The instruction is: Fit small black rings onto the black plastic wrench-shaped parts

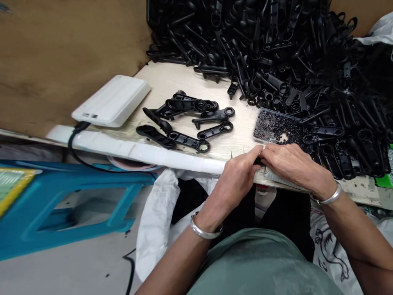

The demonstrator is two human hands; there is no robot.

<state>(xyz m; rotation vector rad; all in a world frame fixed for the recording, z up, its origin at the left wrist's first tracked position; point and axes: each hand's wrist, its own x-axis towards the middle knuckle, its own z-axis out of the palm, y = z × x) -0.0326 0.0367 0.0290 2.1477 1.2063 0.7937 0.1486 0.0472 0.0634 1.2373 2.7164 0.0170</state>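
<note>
- Left hand (238,176) and right hand (287,164) pinch a mostly hidden black piece (258,162), probably for steadiness.
- Tray (256,125) sits just beyond the right hand, likely for easy reach.

1 blue plastic stool (80,200) stands on a grey floor (89,266).

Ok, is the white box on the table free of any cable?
No, a black cable is attached to the near end of the white box.
</note>
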